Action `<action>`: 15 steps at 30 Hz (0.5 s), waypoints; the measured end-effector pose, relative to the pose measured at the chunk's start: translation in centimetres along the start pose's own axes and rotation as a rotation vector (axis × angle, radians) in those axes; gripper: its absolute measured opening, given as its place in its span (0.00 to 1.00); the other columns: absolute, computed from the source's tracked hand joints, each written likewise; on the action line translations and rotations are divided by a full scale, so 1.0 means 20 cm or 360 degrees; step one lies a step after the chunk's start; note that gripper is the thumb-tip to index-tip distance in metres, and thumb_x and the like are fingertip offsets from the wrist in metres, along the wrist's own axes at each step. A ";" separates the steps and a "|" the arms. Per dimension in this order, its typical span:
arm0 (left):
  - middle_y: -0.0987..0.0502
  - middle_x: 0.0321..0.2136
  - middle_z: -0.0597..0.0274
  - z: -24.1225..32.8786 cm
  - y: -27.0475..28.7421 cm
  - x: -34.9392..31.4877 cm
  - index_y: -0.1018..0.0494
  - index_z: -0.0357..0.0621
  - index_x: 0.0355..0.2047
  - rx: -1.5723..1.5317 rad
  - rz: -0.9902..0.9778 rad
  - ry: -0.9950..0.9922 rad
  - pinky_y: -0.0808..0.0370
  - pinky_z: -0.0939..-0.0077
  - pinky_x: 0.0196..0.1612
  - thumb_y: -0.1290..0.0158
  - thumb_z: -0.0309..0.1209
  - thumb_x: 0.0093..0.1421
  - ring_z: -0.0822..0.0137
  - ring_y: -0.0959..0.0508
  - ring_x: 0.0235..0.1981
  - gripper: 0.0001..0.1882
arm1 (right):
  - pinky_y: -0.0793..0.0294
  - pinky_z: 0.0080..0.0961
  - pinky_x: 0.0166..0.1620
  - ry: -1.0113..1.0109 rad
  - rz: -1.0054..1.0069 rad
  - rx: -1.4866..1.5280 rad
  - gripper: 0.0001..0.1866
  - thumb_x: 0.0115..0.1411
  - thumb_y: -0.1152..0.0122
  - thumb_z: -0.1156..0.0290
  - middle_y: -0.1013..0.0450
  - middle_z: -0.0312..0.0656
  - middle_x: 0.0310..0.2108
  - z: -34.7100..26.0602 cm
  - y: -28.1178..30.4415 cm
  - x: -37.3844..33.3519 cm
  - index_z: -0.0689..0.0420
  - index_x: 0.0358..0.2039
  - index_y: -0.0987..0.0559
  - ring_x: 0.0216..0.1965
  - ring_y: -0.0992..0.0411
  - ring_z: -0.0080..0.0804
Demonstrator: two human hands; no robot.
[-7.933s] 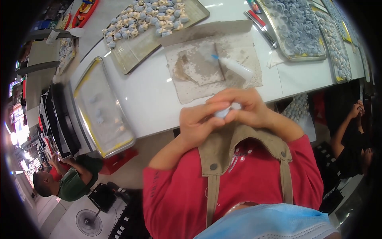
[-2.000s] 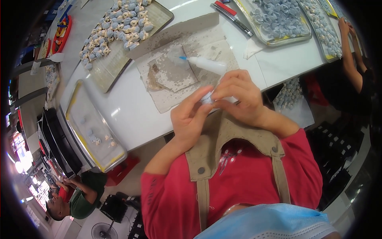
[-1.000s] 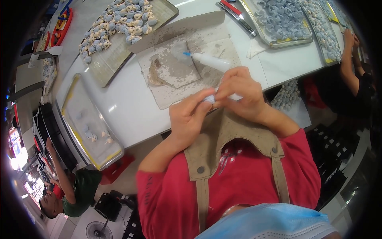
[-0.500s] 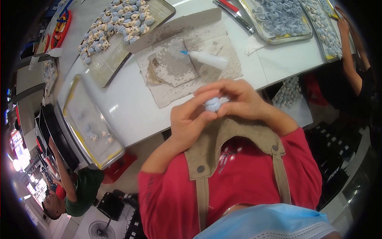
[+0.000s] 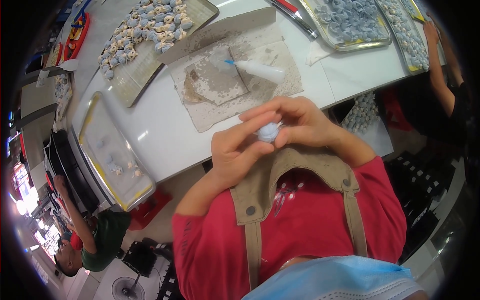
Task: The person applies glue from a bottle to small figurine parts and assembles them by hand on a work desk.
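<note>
Between my fingertips, close to the apron, is a small pale-blue figurine part [image 5: 268,132] with a rounded, ridged surface. My left hand [image 5: 235,147] closes on it from the left, thumb below and fingers curled over. From the other side my right hand [image 5: 306,125] pinches it too, its fingers meeting those of the left above the part. The fingers hide much of its edges. Just beyond the hands lies a stained cardboard sheet [image 5: 212,119], and on it a white squeeze bottle [image 5: 264,73] with a blue tip rests on its side.
A tray [image 5: 145,82] at the far left carries many blue-and-cream figurines [image 5: 145,25]. Nearer left, a yellow-edged tray [image 5: 127,187] holds a few pieces. Blue parts [image 5: 350,20] fill a tray at far right, beside a cutter knife [image 5: 300,22]. Other people work at both sides.
The blue part has turned between my fingers and shows a rounder, smoother face. Both hands stay together in nearly the same place. At left, the other person's arm has shifted slightly.
</note>
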State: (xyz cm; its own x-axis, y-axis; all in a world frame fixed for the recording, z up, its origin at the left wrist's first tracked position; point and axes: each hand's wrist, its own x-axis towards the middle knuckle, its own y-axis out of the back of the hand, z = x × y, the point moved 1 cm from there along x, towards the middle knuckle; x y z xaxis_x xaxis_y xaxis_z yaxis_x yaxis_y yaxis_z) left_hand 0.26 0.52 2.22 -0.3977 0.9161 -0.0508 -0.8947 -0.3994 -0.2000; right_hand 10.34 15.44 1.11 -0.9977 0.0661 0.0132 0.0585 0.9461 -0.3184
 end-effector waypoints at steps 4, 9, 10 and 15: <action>0.23 0.41 0.55 0.00 0.01 0.01 0.28 0.36 0.44 0.0133 -0.0098 -0.0027 0.29 0.81 0.43 0.46 0.21 0.53 0.71 0.24 0.40 0.16 | 0.34 0.26 0.52 -0.0045 0.0028 0.0037 0.25 0.48 0.34 0.74 0.30 0.48 0.48 -0.01 0.01 -0.02 0.65 0.46 0.29 0.49 0.32 0.31; 0.22 0.36 0.57 0.04 0.03 0.00 0.26 0.38 0.42 0.0297 -0.0051 -0.0130 0.28 0.82 0.39 0.47 0.22 0.54 0.73 0.23 0.34 0.14 | 0.32 0.26 0.51 0.0021 -0.0037 -0.0136 0.21 0.49 0.37 0.78 0.30 0.50 0.47 -0.05 -0.01 0.01 0.65 0.45 0.29 0.47 0.30 0.32; 0.22 0.36 0.57 0.05 0.02 0.00 0.26 0.38 0.42 0.0322 -0.0013 -0.0148 0.28 0.82 0.39 0.47 0.22 0.54 0.73 0.23 0.34 0.14 | 0.32 0.24 0.49 0.0010 0.0044 -0.0160 0.19 0.50 0.38 0.77 0.28 0.46 0.44 -0.05 -0.02 -0.01 0.64 0.44 0.28 0.45 0.29 0.28; 0.21 0.33 0.60 0.00 0.01 0.01 0.25 0.41 0.41 0.0197 -0.0055 -0.0173 0.28 0.85 0.36 0.45 0.24 0.54 0.75 0.24 0.31 0.13 | 0.33 0.25 0.50 0.0050 0.0116 0.0063 0.18 0.51 0.42 0.79 0.28 0.48 0.43 -0.01 -0.04 -0.02 0.66 0.44 0.28 0.46 0.31 0.29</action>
State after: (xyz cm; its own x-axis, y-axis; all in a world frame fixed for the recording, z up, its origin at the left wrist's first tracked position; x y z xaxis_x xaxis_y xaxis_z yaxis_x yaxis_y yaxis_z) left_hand 0.00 0.57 2.10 -0.3798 0.9230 0.0614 -0.9238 -0.3750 -0.0776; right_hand 10.74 14.67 1.60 -0.9893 0.1448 0.0182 0.1289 0.9253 -0.3567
